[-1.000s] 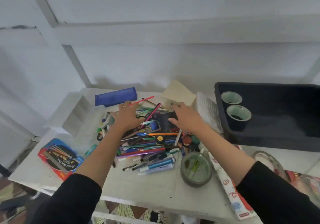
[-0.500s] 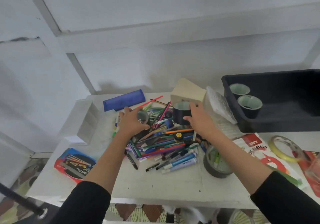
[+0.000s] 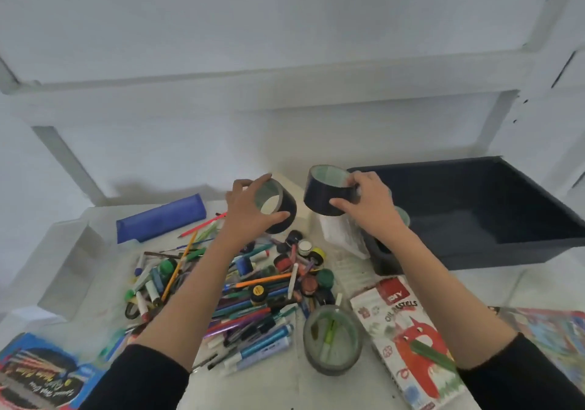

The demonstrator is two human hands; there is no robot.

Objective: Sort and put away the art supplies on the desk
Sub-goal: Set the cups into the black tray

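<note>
black tape, 2 rolls, each held in the air above the pile of pens and markers [image 3: 247,292] on the white desk [image 3: 278,387]. left hand [image 3: 250,216]: fingers and thumb curled round the first tape roll [image 3: 289,207], over the pile's far edge, open core facing the camera. right hand [image 3: 370,207]: thumb and fingers clamped on the second tape roll [image 3: 319,200], slightly higher, to the right of the pile's far edge. the 2 rolls are near each other but apart. dark bin [image 3: 490,251]: right of the pile. blue pencil case [image 3: 161,218]: at the pile's far left. grey tape roll [image 3: 332,367]: flat on the desk at the pile's near right. oil pastels box [image 3: 405,333]: further right of the pile.
</note>
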